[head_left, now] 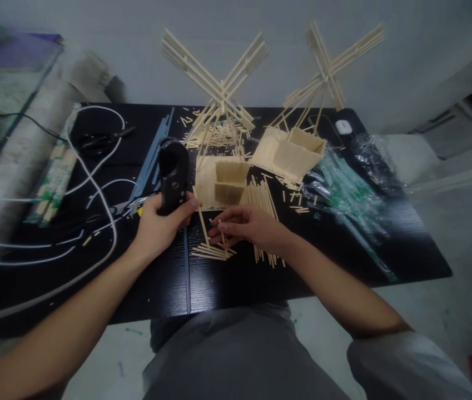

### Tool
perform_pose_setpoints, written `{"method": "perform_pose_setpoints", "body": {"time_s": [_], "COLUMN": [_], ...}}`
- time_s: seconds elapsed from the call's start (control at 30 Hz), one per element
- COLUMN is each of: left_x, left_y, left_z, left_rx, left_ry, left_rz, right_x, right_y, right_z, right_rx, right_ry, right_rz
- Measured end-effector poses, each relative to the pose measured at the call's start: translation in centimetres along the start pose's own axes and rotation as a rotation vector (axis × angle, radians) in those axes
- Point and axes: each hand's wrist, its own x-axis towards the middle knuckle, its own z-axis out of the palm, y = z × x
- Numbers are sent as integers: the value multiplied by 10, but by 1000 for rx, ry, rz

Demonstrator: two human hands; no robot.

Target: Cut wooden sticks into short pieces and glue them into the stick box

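Note:
My left hand (156, 225) is wrapped round a black handheld tool that looks like a glue gun (173, 175), held upright. A thin wooden stick (203, 222) slants down from beside its thumb; whether the thumb grips it I cannot tell. My right hand (252, 228) is closed in a pinch on a short wooden stick (222, 232), above a small pile of sticks (208, 253). Just beyond both hands stands a wooden stick windmill model (206, 180) with crossed blades and an open box on its base. A second windmill model (273, 150) stands to its right.
More sticks (263, 197) lie beside the near model, and short offcuts (219, 135) behind it. Clear and green plastic wrapping (344, 189) covers the table's right part. On the left are white cables (108, 208), scissors (102, 141) and blue-grey strips (156, 147). A wall rises behind.

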Motion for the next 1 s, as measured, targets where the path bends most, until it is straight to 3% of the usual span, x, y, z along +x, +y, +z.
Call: {"method": "perform_pose_setpoints", "body": {"time_s": [0.33, 0.7, 0.87, 1.0], "left_x": [-2, -9, -6, 0], "left_y": [-5, -2, -7, -13], "left_z": [3, 7, 1, -1], "left_rx": [69, 260, 182, 70], "left_ry": [13, 90, 178, 194], "left_rz": [32, 111, 74, 12], "right_x": [2, -1, -2, -1], "right_y": [11, 13, 13, 13], "right_z": [7, 15, 15, 14], "right_rx": [-45, -36, 7, 19], "right_ry": [-49, 13, 9, 77], "right_rz": [-10, 89, 101, 75]}}
